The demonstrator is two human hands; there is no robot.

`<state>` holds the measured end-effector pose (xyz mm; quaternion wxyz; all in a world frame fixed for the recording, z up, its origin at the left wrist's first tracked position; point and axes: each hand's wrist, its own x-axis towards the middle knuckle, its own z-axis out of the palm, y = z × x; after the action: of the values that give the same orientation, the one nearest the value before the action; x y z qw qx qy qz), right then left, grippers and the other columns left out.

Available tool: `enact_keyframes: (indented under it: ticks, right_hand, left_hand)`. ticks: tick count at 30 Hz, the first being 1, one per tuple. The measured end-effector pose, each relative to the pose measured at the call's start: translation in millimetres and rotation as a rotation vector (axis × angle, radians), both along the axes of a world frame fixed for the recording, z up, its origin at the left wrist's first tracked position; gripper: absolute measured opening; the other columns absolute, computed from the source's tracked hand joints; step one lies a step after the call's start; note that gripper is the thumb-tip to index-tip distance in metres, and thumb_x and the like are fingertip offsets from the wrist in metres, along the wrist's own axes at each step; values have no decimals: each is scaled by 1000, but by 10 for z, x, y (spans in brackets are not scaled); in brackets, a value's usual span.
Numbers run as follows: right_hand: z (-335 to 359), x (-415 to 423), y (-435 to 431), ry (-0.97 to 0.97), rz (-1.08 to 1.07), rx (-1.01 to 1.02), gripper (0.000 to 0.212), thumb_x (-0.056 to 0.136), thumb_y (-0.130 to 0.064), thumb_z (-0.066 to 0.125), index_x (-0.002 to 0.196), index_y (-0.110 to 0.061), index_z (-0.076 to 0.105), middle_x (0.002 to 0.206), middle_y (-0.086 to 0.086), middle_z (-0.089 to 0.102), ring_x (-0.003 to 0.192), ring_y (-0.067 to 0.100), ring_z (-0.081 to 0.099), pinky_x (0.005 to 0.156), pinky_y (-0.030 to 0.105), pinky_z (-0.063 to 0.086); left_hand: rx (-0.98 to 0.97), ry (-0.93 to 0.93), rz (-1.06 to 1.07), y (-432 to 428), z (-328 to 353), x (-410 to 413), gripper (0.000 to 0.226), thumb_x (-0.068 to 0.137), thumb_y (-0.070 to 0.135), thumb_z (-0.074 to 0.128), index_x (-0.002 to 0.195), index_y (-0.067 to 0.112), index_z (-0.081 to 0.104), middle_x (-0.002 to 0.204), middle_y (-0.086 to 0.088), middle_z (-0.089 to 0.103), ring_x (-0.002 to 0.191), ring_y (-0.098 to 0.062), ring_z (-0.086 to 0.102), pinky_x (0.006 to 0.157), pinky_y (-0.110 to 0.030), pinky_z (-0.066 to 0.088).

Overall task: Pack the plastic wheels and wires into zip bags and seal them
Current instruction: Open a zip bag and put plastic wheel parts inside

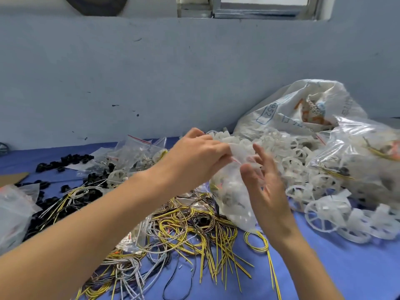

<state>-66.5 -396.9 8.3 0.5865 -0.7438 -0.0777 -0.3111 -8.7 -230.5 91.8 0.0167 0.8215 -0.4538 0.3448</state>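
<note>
The left hand (194, 161) pinched the top edge of the zip bag (240, 215), which hung over the wires (194, 230) on the blue table (324, 269) with white wheels (225, 187) inside it. The right hand (266, 187) was just beside the bag, its fingers straight and spread apart.

Cropped at top edge: dark round object (97, 5), window (259, 6). Cropped at left edge: clear bag (13, 213), cardboard (12, 177), small wheel (3, 147). Unreadable: print on sack (281, 109). Smeared, uncountable: contents of zip bag (233, 198). Partly hidden in its top fold: fingertips of left grip (194, 158).
</note>
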Motion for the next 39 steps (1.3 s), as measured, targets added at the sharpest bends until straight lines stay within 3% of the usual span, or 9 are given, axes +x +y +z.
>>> enact_keyframes:
  ticks: [3,6,11,14,16,20,28,34,39]
  right_hand:
    - [-60,-3,-20,4,36,200,59,86,-45,72,139,-32,51,113,-15,65,104,-3,63,89,11,47]
    - [-32,3,-45,-1,76,389,26,86,-24,69,112,-22,72,94,-11,76,88,2,66,78,14,51]
    - [119,-6,-35,-104,77,405,12,88,-35,71,86,-27,79,75,-9,71,67,5,59,66,19,51]
    - [125,14,81,24,123,370,16,88,-27,67,76,-19,74,69,-8,66,63,5,55,66,20,47]
    - [53,-5,144,94,169,335,17,88,-28,65,76,-19,73,69,-6,65,65,8,54,69,24,47]
    - [4,-23,155,118,207,425,34,100,-22,53,71,-20,72,70,-3,67,66,13,60,66,22,52]
    - [71,38,235,70,168,348,23,91,-38,61,85,-21,75,72,-9,66,63,6,57,65,20,52]
    - [105,60,243,5,124,417,12,92,-15,68,88,-22,77,70,-12,69,59,2,54,60,12,47]
    - [163,68,272,-18,132,379,19,94,-6,64,92,-22,76,73,-15,70,61,-1,54,62,12,48]
  left_hand:
    - [-53,10,-40,17,192,-96,25,98,41,50,93,24,69,79,13,67,76,-14,59,91,-37,43]
    - [-28,90,-27,78,315,-194,24,97,44,52,97,26,69,72,15,58,76,-12,56,97,-36,40]
    - [-163,349,-200,435,502,-387,25,92,51,52,98,33,68,76,10,66,75,-12,59,72,-20,46]
    - [37,595,-20,678,259,-436,26,90,60,45,95,42,62,89,18,64,92,0,57,80,-20,45]
    - [109,640,110,825,81,-402,30,83,65,40,93,46,60,94,23,60,102,8,47,86,-19,41]
    - [-36,549,97,951,37,-322,27,86,65,38,93,48,57,91,22,57,95,4,51,79,-18,43]
    - [-73,530,117,941,23,-301,17,87,60,37,91,51,51,89,23,53,90,6,51,71,-14,39]
    - [-20,543,169,989,57,-265,35,84,64,36,86,39,61,80,19,58,89,5,52,72,-13,42]
    - [-81,687,96,871,129,-240,41,88,65,40,87,38,71,102,25,59,96,6,58,78,-10,43]
